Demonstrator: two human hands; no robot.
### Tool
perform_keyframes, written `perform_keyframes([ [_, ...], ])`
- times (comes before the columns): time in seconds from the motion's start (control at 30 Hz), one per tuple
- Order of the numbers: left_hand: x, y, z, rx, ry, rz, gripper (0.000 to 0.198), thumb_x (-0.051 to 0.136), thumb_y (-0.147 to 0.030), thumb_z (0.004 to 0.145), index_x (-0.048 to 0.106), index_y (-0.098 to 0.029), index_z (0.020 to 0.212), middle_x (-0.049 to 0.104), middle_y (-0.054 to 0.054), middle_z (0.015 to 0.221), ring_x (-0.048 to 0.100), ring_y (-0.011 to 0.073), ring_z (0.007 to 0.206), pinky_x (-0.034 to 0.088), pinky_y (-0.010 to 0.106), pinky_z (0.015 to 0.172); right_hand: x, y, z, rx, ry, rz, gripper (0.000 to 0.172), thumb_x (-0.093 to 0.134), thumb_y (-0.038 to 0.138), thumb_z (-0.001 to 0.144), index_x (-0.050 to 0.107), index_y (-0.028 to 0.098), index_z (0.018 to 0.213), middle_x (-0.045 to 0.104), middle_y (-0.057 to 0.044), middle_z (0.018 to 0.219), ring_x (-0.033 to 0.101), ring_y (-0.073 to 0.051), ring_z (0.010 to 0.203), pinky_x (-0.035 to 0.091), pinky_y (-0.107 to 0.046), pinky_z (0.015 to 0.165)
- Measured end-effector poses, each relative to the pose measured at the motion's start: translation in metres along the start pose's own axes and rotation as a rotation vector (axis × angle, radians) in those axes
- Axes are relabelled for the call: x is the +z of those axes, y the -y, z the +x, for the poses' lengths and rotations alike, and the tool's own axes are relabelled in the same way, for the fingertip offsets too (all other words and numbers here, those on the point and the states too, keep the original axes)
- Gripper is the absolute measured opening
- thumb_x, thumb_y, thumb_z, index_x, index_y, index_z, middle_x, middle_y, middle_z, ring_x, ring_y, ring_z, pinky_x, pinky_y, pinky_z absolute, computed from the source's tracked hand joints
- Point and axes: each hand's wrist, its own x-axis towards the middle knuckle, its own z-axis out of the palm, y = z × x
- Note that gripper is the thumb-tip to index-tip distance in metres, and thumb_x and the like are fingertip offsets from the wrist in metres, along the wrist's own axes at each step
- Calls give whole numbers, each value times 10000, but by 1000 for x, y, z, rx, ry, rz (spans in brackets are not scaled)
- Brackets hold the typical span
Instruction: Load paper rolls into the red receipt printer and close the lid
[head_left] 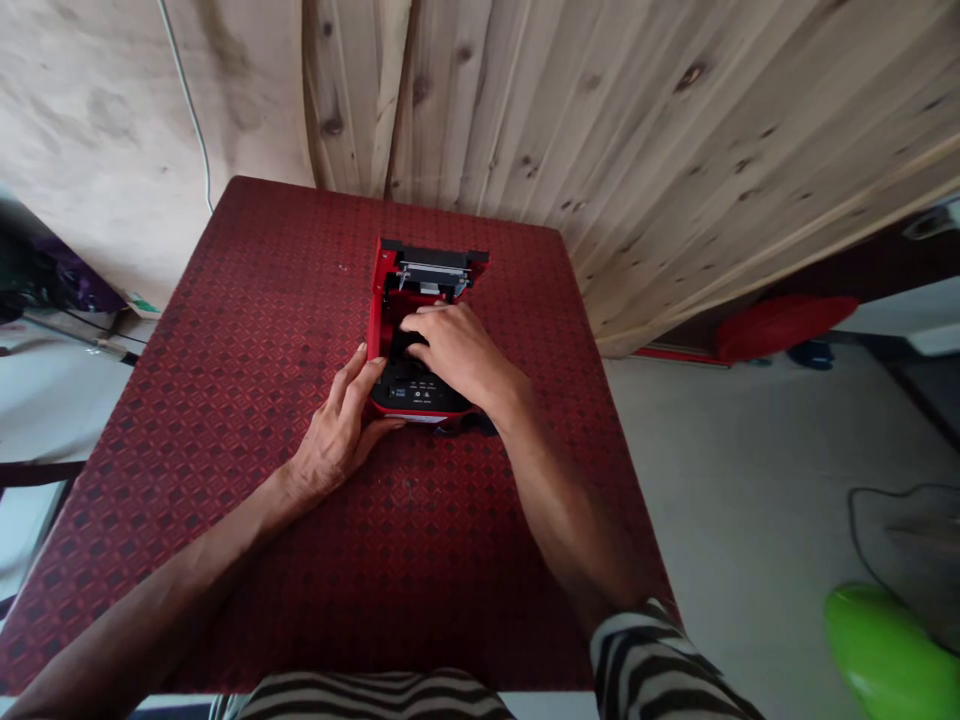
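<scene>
right hand (457, 342) was down in the open bay (394, 340) of the red-and-black device (420, 398), fingertips partly hidden; couldn't tell if they were closed on anything. left hand (334, 432) gripped the near-left corner, fingers at the left side, thumb along the front edge. key relation: bay directly under the right fingers, so right was the nearer hand; left sat outside the wall. device's longer axis looked front-to-back, not certain. raised lid (435, 266) stood just beyond the right fingers, limiting far-side reach. patterned table (225, 400) had most room left and bodyward; right edge was closer, wooden wall (510, 110) behind.
</scene>
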Motion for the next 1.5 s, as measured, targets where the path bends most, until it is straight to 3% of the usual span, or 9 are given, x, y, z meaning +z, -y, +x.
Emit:
perform_keyframes([
  [0.13,-4,-2,-2,13,-14,3,778,693,-352,1003,276,-211,1644,517,217,1579,522,311,1511,561,463,1182,1,3,-2,1,25,-4,153,759,125,932,791,143,1080,795,-128,1108,728,-270,1053,496,-398,925],
  [0.33,-5,-8,-6,26,-56,33,763,703,-318,996,304,-215,1638,580,189,1521,595,285,1441,604,407,1131,-2,8,-9,9,24,23,80,751,87,911,797,116,970,769,-149,1014,721,-279,998,511,-405,875],
  [0.47,-4,-14,-6,12,-93,71,748,703,-318,998,319,-222,1633,617,173,1475,635,273,1390,620,392,1111,-6,10,-9,-3,13,42,127,731,45,894,806,142,928,756,-119,947,721,-267,944,517,-393,838],
  [1.0,-15,-29,-20,9,-75,126,758,736,-269,972,346,-163,1613,633,204,1414,643,283,1373,638,356,1065,-4,24,-19,-15,77,-19,160,638,41,953,769,119,1001,781,-142,1054,728,-264,996,509,-376,865],
  [1.37,-13,-22,-22,25,-73,105,837,756,-305,960,294,-227,1654,644,174,1420,665,280,1349,633,374,1083,-10,14,-26,-26,-20,133,133,731,65,859,747,171,936,788,-81,986,721,-240,946,525,-359,863],
  [1.5,-13,-22,-24,-2,-68,93,831,740,-318,968,283,-243,1659,638,170,1436,665,285,1350,643,387,1071,-7,11,-35,-12,-88,174,162,759,102,852,769,181,994,808,-76,1033,744,-250,978,545,-368,888],
])
